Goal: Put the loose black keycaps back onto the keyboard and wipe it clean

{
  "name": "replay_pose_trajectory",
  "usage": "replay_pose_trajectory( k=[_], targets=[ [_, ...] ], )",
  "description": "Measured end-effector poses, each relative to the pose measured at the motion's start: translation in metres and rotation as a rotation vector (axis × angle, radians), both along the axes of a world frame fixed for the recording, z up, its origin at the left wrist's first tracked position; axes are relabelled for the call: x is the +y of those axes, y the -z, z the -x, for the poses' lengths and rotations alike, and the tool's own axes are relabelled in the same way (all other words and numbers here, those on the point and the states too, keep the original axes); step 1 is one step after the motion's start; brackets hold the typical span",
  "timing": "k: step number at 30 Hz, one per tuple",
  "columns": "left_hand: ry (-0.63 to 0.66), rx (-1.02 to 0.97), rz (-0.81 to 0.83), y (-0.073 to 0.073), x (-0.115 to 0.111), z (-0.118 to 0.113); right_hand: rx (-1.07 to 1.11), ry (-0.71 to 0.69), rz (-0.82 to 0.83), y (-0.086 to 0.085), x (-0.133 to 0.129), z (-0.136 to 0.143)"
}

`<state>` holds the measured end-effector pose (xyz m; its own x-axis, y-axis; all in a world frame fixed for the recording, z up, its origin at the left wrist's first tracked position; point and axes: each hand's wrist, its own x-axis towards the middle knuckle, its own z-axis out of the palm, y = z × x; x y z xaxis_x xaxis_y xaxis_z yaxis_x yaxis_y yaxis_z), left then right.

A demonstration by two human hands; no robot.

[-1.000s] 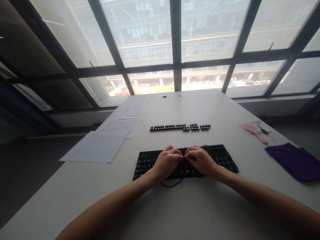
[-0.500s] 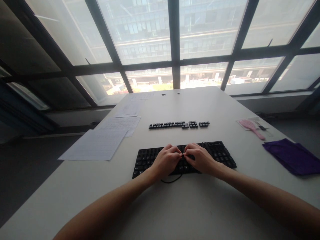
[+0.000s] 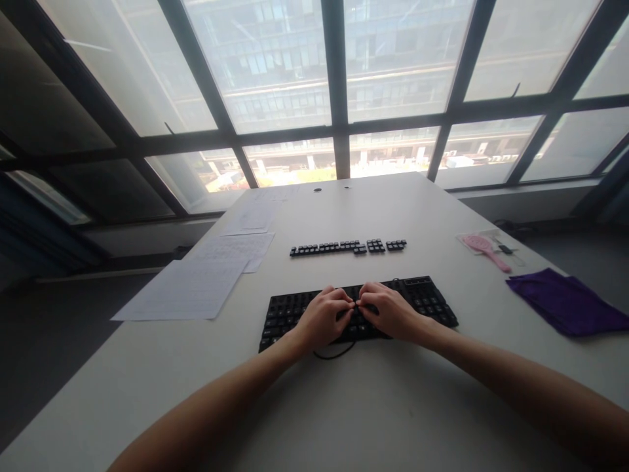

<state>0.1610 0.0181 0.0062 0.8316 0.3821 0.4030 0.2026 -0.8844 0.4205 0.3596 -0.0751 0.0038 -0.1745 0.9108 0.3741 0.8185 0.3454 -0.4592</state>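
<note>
A cord loops before the black plastic keyboard. Over it, left hand and right hand bunch narrow fingers; their hold, I cannot tell. Right of the keyboard, flat purple cloth; behind the keyboard, blocky keycaps.

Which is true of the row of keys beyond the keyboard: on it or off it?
Off. The keys lie on the white table, with a visible gap between them and the keyboard.
</note>
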Motion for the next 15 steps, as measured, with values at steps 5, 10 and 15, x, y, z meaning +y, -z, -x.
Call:
replay_pose_trajectory(
  k=[5,10,15],
  targets=[
    [0.0,0.035,-0.048,-0.0017,-0.0026,0.0012,0.002,-0.009,-0.004,0.0008,0.0002,0.0002],
    [-0.011,0.015,-0.041,0.0008,-0.002,0.0016,0.004,-0.004,-0.009,0.0006,0.0005,-0.0001],
    [-0.017,0.011,-0.039,0.0007,-0.0019,0.0007,-0.034,-0.006,-0.008,0.0007,0.0007,-0.0005]
  ],
)
